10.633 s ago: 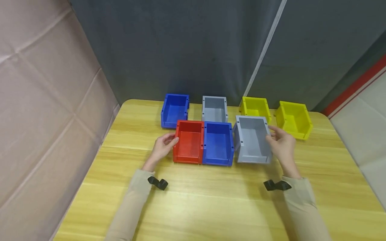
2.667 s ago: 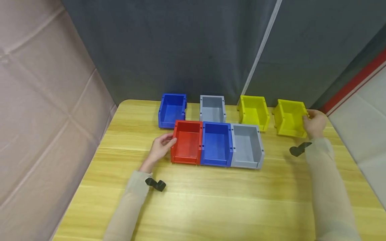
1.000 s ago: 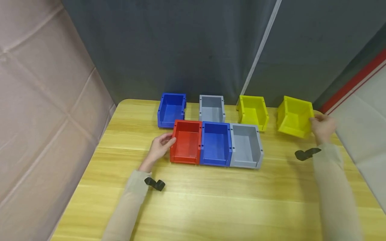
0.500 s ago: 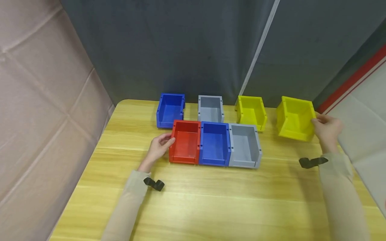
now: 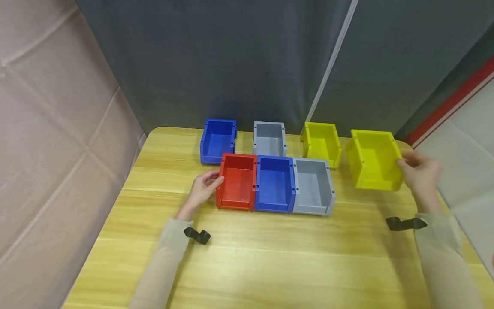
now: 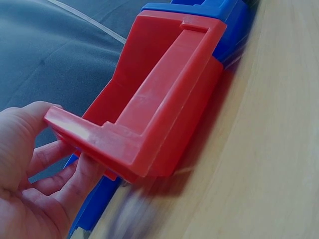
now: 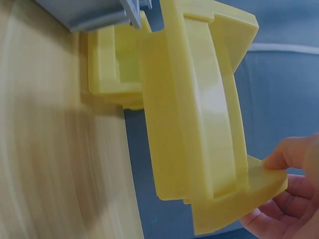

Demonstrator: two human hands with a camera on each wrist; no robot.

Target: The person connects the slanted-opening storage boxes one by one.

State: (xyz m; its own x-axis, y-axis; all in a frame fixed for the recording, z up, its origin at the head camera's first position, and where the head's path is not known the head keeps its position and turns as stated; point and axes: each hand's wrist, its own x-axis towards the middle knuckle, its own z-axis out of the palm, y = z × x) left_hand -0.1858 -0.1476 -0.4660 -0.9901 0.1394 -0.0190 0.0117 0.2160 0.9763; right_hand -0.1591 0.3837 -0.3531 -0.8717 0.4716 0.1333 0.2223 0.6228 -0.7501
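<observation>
My left hand (image 5: 203, 187) pinches the left wall of a red storage bin (image 5: 237, 184), thumb on the rim and fingers beneath, as the left wrist view shows. Against the red bin stands a blue bin (image 5: 275, 184), and beside that a grey bin (image 5: 313, 186), side by side in a row. On the right, my right hand (image 5: 422, 174) grips the right wall of a yellow bin (image 5: 376, 165). This bin hangs above the table, its shadow apart from it. In the right wrist view the thumb (image 7: 281, 154) lies on the yellow wall and the fingers curl under it.
Behind the row stand another blue bin (image 5: 218, 141), another grey bin (image 5: 270, 138) and a second yellow bin (image 5: 322, 143). A dark curtain (image 5: 216, 60) borders the back of the wooden table (image 5: 247, 266). Pale panels rise at both sides.
My right hand first set the grey bin against the blue one, then took hold of the far-right yellow bin, lifted it and brought it nearer. The left hand stays on the red bin.
</observation>
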